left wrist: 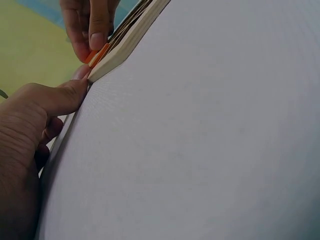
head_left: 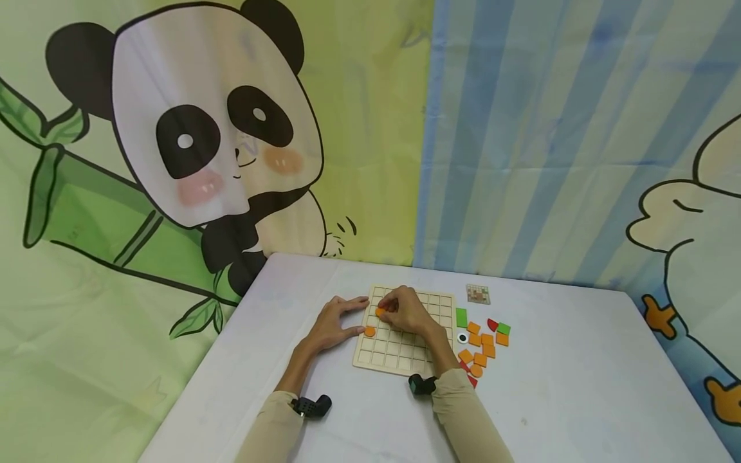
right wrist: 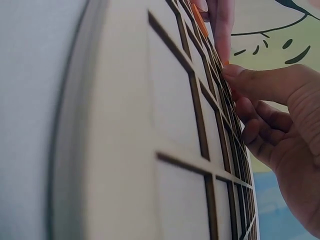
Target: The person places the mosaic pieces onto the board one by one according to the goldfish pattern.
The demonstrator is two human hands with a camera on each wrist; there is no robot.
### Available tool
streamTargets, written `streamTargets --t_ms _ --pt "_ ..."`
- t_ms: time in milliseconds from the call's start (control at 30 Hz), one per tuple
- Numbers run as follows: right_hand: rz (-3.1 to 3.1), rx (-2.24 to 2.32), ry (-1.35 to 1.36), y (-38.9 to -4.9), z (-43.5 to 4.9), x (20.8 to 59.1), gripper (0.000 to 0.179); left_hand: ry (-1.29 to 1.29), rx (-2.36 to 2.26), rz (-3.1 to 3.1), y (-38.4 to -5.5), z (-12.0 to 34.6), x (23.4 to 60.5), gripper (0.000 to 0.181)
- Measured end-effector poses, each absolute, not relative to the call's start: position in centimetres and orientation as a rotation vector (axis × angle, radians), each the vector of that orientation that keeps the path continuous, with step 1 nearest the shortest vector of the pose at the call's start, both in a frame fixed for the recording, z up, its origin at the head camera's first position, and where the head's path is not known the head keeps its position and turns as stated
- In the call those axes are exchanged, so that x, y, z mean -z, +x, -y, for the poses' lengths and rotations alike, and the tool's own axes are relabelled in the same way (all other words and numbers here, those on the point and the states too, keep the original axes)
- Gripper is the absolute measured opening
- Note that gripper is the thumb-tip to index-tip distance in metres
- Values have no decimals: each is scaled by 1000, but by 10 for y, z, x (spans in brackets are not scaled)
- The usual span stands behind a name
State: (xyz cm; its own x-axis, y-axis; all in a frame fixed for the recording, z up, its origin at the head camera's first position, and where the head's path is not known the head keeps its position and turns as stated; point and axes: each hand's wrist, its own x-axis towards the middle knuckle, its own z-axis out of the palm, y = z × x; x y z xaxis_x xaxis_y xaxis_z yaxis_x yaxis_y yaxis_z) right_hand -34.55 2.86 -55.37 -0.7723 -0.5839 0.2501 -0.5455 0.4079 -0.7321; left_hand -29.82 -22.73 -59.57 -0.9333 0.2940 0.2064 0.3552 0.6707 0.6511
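A wooden grid board (head_left: pixel 384 363) lies on the white table. Thumb and fingers spread, my left hand (head_left: pixel 331 325) rests along the board's left edge. Its thumb tip is right beside an orange round piece (head_left: pixel 370 331) in the left column. Over the board's upper left part, my right hand (head_left: pixel 410 314) pinches another orange piece (head_left: pixel 379 312) between thumb and fingers, close above the squares. The right wrist view shows the right thumb (right wrist: pixel 245 77) against that piece, mostly hidden by the fingers.
Right of the board lie several orange square pieces (head_left: pixel 488 339), green pieces (head_left: pixel 461 317), red pieces (head_left: pixel 493 325) and a white disc with a black centre (head_left: pixel 462 337). A small picture card (head_left: pixel 478 294) lies behind them. Printed curtains (head_left: pixel 370 128) hang behind the table.
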Motion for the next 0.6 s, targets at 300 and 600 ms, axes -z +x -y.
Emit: streamTargets --t_ms 300,600 --pt "-2596 1330 -976 -346 -24 549 17 -546 1126 2792 -297 226 594 65" --pt "-2584 1301 -957 -350 -18 549 17 -534 1120 2794 -297 226 592 65"
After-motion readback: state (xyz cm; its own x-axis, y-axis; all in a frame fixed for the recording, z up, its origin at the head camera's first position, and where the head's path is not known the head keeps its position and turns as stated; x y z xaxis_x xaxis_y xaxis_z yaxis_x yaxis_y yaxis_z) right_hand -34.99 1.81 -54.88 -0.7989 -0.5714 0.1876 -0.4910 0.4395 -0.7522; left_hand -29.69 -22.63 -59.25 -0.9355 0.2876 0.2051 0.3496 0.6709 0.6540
